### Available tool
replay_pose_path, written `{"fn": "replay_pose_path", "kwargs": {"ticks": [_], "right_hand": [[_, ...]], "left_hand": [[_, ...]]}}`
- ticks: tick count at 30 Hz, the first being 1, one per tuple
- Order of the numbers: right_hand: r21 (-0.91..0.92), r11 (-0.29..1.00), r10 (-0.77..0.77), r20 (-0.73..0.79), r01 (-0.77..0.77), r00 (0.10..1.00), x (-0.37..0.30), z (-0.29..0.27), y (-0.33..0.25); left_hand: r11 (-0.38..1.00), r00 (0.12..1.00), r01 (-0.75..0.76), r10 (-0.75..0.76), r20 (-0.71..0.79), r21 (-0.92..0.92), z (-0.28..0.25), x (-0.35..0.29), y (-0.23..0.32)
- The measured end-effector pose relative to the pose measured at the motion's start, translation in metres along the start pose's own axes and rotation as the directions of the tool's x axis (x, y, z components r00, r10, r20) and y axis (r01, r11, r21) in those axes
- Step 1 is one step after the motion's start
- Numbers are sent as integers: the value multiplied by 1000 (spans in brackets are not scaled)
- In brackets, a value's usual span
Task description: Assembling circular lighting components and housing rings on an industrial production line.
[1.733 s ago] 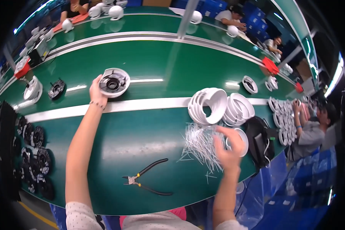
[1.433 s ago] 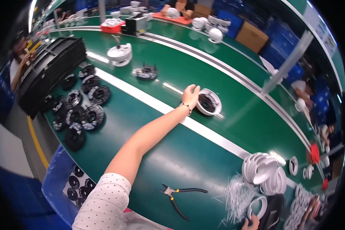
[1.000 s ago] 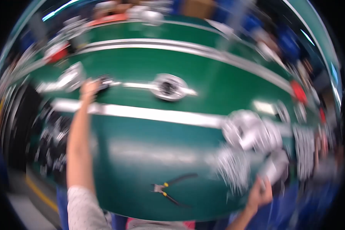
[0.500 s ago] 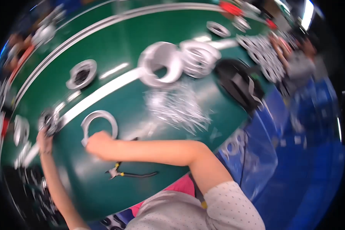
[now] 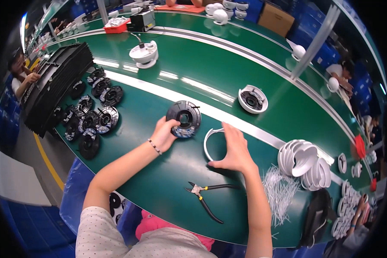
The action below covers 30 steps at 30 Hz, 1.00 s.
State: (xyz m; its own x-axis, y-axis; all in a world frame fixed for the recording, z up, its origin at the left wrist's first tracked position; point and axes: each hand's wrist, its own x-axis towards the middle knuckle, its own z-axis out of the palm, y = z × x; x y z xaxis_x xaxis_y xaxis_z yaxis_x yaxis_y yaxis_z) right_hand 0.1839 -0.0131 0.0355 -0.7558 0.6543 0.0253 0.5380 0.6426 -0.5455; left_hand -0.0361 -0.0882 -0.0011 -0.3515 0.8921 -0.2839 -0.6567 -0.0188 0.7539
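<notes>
one black disc [image 5: 191, 118] is in the left hand [image 5: 163, 134], whose thumb lies over its near edge while the other fingers are mostly hidden beneath; it is tilted so that its round hub faces up, and it is held above the green surface [image 5: 152, 191]. the right hand [image 5: 236, 150] is closed on a thin white ring [image 5: 206, 145], fingers at the far side and thumb at the near side, the curved band showing to the left of the palm. the two hands are apart, with the disc and the ring near each other but not touching. a beaded bracelet [image 5: 155, 146] circles the left wrist. below the ring, pliers [image 5: 197, 189] lie with their handles spread. right of the right forearm are a loose heap of white strips [image 5: 280, 193], stacked white rings [image 5: 294, 157] just beyond it, and a black bag [image 5: 316, 217] near the edge. many more black discs [image 5: 89, 118] lie in a cluster at the left, beside a stack of black trays [image 5: 58, 88]. past the white band [image 5: 159, 89] stand a white cup [image 5: 253, 109] with a black part inside and a white housing [image 5: 144, 54].
</notes>
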Motion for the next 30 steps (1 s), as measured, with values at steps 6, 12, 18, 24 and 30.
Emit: {"fn": "replay_pose_path", "kwargs": {"ticks": [6, 12, 18, 24, 30], "right_hand": [[982, 63, 399, -190, 180, 897, 6, 32, -22], [981, 106, 336, -188, 161, 923, 18, 32, -31], [699, 671, 119, -432, 248, 894, 13, 33, -36], [653, 730, 125, -417, 201, 900, 13, 37, -32], [638, 763, 184, -361, 98, 914, 11, 50, -30]], "left_hand": [[936, 983, -171, 183, 9, -308, 31, -13, -25], [924, 854, -380, 332, 400, 47, 33, -28, -50], [936, 755, 328, -178, 631, -127, 24, -27, 9], [865, 870, 376, -206, 449, -332, 13, -15, -12], [939, 803, 279, -112, 585, -203, 12, -15, -24]]}}
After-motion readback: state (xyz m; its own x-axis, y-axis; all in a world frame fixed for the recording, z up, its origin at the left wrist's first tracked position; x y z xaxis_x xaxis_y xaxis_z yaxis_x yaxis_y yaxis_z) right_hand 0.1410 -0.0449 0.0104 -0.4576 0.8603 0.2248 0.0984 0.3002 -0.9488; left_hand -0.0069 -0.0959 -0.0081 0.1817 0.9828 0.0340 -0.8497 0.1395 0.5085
